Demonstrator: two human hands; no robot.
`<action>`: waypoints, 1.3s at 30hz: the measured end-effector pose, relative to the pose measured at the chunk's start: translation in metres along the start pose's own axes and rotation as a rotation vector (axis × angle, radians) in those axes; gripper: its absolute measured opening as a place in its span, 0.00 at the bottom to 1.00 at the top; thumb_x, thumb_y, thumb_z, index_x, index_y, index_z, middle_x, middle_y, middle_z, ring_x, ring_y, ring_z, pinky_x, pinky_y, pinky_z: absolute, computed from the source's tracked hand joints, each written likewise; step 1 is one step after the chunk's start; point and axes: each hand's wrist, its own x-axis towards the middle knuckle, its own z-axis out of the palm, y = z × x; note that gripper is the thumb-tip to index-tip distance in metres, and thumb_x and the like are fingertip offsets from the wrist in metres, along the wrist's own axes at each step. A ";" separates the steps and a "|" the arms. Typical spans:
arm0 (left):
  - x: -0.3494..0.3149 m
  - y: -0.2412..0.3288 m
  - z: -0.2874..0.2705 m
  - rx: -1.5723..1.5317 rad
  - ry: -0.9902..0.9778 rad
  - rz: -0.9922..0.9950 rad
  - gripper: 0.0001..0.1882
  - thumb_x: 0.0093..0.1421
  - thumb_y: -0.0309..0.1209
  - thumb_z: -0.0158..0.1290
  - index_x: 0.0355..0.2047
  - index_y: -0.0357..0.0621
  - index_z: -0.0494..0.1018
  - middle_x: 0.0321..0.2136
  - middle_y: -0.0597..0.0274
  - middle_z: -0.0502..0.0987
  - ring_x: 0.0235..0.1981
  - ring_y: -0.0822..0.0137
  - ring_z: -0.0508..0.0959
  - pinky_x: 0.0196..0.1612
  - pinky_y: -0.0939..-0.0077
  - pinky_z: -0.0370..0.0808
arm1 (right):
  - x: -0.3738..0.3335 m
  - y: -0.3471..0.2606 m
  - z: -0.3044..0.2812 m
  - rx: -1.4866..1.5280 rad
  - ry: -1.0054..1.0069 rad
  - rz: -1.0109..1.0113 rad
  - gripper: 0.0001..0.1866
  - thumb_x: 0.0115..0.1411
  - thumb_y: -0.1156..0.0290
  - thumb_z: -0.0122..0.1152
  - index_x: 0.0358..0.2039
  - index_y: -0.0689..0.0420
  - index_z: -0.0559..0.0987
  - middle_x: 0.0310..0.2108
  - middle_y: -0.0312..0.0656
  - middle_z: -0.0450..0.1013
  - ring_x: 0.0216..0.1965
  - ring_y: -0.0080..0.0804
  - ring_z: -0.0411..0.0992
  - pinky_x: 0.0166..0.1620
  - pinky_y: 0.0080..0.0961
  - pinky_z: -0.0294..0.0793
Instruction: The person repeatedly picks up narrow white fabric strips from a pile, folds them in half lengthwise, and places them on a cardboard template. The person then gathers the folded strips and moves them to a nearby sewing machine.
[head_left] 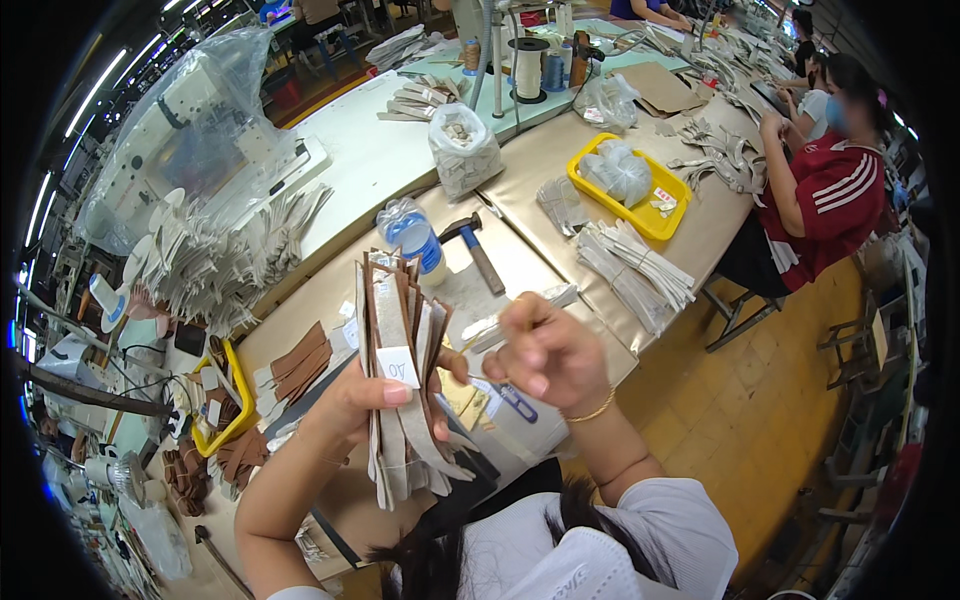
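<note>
My left hand (352, 402) is closed round an upright bundle of brown and grey-white leather strips (388, 318), its thumb pressing a small white paper label (398, 366) against the front. To the right of the bundle I hold up my right hand (558, 352), with its fingers curled together and partly blurred. A thin pale line seems to run from the bundle toward those fingers; what they pinch is too fine to make out. Beyond the bundle lie a hammer (478, 255) with a blue-banded handle and a blue-and-white plastic container (416, 240).
A yellow tray (660, 228) holding plastic bags and bundled pale strips (635, 270) lie to the right. Brown strips (302, 362) and another yellow tray (243, 420) are at left. Behind stand a plastic-covered machine (185, 140) and a bag of pieces (465, 155). A co-worker in red (835, 195) sits at right.
</note>
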 end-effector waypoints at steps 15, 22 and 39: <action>0.171 0.067 0.121 0.697 0.202 0.149 0.41 0.45 0.33 0.65 0.57 0.35 0.60 0.44 0.52 0.75 0.47 0.60 0.76 0.49 0.65 0.75 | 0.042 -0.165 0.019 -0.891 0.240 -0.226 0.54 0.44 0.57 0.76 0.63 0.49 0.47 0.56 0.46 0.56 0.59 0.36 0.57 0.56 0.36 0.64; 0.198 0.109 0.147 0.666 0.110 -0.423 0.34 0.46 0.34 0.65 0.53 0.37 0.67 0.41 0.55 0.77 0.42 0.66 0.77 0.48 0.73 0.73 | 0.050 -0.235 0.032 -1.145 0.166 -0.176 0.56 0.39 0.58 0.79 0.62 0.48 0.49 0.58 0.47 0.56 0.61 0.39 0.56 0.58 0.43 0.62; 0.166 0.116 0.088 -0.028 0.148 -0.816 0.24 0.56 0.27 0.57 0.52 0.36 0.66 0.40 0.46 0.77 0.40 0.60 0.80 0.45 0.64 0.78 | 0.138 -0.233 0.064 -1.673 -0.537 0.180 0.23 0.33 0.45 0.74 0.28 0.45 0.85 0.59 0.37 0.57 0.63 0.48 0.44 0.60 0.56 0.38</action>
